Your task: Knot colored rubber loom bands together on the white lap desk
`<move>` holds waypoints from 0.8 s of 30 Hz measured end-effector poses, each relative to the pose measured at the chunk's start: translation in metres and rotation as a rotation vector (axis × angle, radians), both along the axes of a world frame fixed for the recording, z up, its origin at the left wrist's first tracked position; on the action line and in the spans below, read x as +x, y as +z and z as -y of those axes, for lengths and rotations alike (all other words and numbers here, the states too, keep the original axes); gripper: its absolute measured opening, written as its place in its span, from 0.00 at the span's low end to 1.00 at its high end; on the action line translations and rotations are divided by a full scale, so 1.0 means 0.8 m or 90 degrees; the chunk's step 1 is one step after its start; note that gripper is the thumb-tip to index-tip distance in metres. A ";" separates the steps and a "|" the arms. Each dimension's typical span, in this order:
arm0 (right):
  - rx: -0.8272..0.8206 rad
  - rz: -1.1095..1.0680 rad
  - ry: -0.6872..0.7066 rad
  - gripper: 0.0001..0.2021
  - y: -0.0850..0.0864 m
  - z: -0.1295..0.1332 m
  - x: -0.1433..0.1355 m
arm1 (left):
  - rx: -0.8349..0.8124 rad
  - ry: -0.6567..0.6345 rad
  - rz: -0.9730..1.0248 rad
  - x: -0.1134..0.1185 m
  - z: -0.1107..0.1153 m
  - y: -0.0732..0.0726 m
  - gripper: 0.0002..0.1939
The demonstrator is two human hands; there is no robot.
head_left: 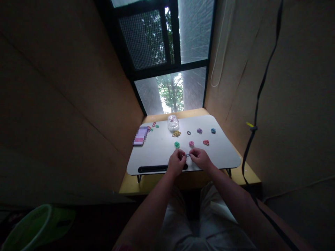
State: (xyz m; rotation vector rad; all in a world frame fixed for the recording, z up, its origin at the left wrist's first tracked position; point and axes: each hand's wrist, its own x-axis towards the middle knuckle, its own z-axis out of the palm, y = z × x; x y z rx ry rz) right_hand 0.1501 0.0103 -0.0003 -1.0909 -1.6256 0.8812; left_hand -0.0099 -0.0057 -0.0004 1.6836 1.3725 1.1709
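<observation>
Between my two hands, just above the front part of the white table, a small grey-blue hair tie (187,155) is pinched from both sides. My left hand (178,161) grips its left end, with thumb and fingertips pressed together. On the other end, my right hand (200,158) closes in the same way. Beyond my fingers lie small piles of hair ties: a green pile (177,144), a pink pile (191,143) and a red pile (206,142). Farther back are a yellow pile (176,134), a black one (188,132), a purple pile (199,130) and a blue pile (213,130).
A clear plastic jar (173,123) stands at the back of the white folding table (154,153). Loose red and green ties (154,124) lie near a phone (140,136) at the left. A black slot (151,169) runs along the front edge. A dark strap (252,132) hangs at the right.
</observation>
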 end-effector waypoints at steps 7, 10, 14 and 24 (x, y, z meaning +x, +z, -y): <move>-0.011 -0.005 -0.006 0.06 -0.003 -0.001 0.000 | 0.005 -0.004 -0.017 0.000 -0.001 -0.002 0.05; -0.019 -0.006 0.002 0.06 -0.004 -0.001 -0.001 | -0.007 -0.002 -0.017 0.000 -0.002 -0.004 0.05; -0.019 0.008 0.012 0.06 -0.003 -0.001 0.000 | -0.021 -0.006 -0.025 -0.001 -0.001 -0.003 0.05; -0.011 0.003 -0.023 0.05 0.002 0.001 -0.001 | -0.015 0.000 -0.038 0.002 0.001 0.005 0.07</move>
